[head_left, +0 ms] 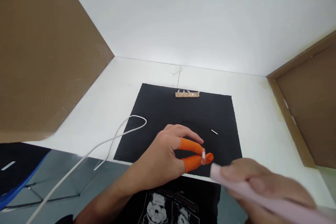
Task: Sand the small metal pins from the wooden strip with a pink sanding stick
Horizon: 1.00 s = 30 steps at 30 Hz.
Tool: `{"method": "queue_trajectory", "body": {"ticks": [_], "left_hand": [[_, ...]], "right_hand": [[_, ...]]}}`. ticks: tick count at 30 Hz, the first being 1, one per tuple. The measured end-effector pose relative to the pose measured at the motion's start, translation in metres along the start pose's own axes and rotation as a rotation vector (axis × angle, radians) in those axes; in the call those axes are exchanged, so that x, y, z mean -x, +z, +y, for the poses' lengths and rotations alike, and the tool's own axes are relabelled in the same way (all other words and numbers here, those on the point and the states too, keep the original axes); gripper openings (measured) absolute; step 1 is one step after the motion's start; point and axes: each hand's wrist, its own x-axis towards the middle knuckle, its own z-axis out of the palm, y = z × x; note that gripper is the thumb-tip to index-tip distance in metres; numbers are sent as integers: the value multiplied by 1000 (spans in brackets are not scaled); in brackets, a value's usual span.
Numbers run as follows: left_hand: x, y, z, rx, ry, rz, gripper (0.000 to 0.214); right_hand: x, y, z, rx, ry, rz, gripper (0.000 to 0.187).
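My left hand (168,154) hovers over the near edge of a black mat (162,112). Orange finger cots cover its thumb and forefinger. These two pinch a small clear plastic piece (203,156). My right hand (262,185), blurred at the lower right, is wrapped round a pale pink tool (236,187) whose tip points toward the clear piece. A small wooden strip (187,94) with several metal pins lies at the mat's far edge. A tiny metal pin (214,132) lies on the mat beyond my left hand.
A white cable (115,136) loops over the mat's left corner and off the white table (262,119). Brown cardboard walls stand on the left (44,52) and right (309,105). A blue-edged dark object (15,171) sits at the lower left.
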Motion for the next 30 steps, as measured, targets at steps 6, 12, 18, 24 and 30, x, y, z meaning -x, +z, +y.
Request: {"method": "queue_trajectory", "body": {"ticks": [6, 12, 18, 24, 30], "left_hand": [[1, -2, 0, 2, -25, -20, 3], [-2, 0, 0, 11, -37, -31, 3], [0, -1, -2, -7, -49, -52, 3], [-2, -1, -3, -2, -38, -50, 2], [2, -2, -2, -10, -64, -61, 4]], "right_hand": [[6, -4, 4, -1, 61, 71, 34], [3, 0, 1, -1, 14, -98, 31], [6, 0, 4, 41, 69, 71, 40], [-6, 8, -4, 25, 0, -48, 10], [3, -4, 4, 43, 93, 102, 51]]}}
